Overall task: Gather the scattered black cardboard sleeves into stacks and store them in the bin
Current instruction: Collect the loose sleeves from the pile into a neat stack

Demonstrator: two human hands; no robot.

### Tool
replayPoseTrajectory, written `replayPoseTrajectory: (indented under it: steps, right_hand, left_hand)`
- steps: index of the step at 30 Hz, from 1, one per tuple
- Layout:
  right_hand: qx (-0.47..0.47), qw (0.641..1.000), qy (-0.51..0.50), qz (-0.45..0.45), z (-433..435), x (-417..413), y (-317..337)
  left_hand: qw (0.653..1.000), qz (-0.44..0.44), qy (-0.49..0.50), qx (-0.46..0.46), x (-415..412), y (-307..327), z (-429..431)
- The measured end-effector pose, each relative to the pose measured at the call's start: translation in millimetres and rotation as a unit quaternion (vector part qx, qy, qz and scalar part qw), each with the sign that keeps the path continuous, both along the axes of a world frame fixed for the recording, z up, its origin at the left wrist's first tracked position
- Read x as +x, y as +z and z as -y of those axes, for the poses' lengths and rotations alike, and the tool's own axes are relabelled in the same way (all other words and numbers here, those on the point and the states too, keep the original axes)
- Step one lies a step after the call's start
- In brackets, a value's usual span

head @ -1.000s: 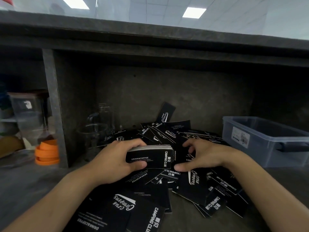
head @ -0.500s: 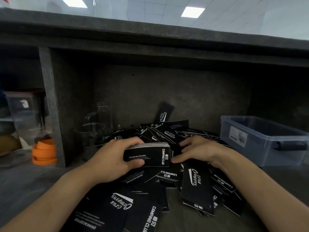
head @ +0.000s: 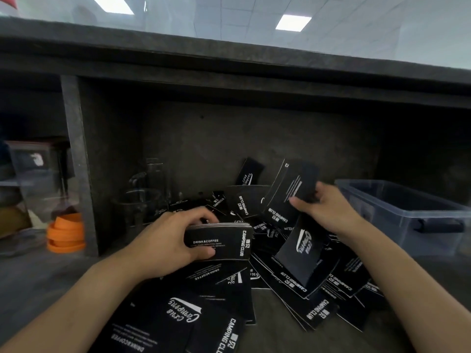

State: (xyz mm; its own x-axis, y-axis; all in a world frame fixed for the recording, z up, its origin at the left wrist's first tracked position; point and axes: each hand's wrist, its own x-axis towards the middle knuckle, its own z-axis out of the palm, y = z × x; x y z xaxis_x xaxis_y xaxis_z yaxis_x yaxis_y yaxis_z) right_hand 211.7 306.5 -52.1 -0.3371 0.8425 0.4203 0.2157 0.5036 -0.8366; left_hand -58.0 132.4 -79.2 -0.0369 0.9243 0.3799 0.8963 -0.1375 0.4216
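**Light, slick card: hold it by the edges and keep the stack square**

Head view. Your left hand (head: 165, 240) grips a stack of sleeves (head: 219, 242) just above the pile, with the thumb along the near face and the fingers curled over the top edge. Your right hand (head: 328, 207) pinches a single flattened sleeve (head: 288, 197) by its right end and holds it tilted above the heap. I cannot tell whether a second one is hidden behind it.

The rest of the loose sleeves (head: 293, 276) lie overlapped at all angles across the grey counter (head: 25, 276). One leans against the back wall.

Judging by their look, these are thin, printed card: very light, stiff along their length, but easy to crease if squeezed across the flat. The faces look smooth, so a stack is likely to fan out or shed sleeves if held loosely. Take each one by a short end or a long edge, and clamp the stack across its edges rather than its middle.

The translucent plastic bin (head: 407, 215) sits to the right, just beside the heap, lid off, handle toward you. No sleeves show through its wall, though part of its floor is hidden.

On the left stand clear glass vessels (head: 142, 200), apparently holding nothing. Past the divider are stacked orange rings (head: 66, 233) and a clear lidded container (head: 33, 169) whose contents I cannot make out.
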Motion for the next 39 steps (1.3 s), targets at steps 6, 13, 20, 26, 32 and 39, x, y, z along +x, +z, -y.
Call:
replayPoseTrajectory:
  steps: [6, 13, 20, 26, 32, 39]
  right_hand:
    - [0.071, 0.997, -0.002, 0.031, -5.4, -6.1, -5.8]
    - [-0.032, 0.995, 0.090, 0.016, -1.0, 0.3, -4.2]
    - [-0.087, 0.971, 0.222, 0.004, 12.5, -21.1, -14.8]
    - [-0.071, 0.966, 0.243, 0.049, 19.1, -19.1, -13.6]
    - [0.023, 0.979, 0.201, 0.008, 21.9, -24.7, -15.2]
    - [0.070, 0.981, 0.169, -0.068, 31.1, -29.5, -9.4]
  left_hand:
    - [1.000, 0.000, 0.018, -0.010, -5.7, 0.2, 0.2]
    - [1.000, 0.024, -0.011, 0.010, -4.7, -0.4, -0.7]
    - [0.999, 0.044, 0.003, 0.019, 0.7, -0.7, 1.5]
    - [0.998, 0.059, -0.006, 0.017, 3.8, 0.2, 2.5]
    - [0.999, 0.035, -0.039, 0.000, 1.2, -2.2, 0.7]
    - [0.998, 0.048, -0.046, 0.004, 0.8, -3.1, -0.8]
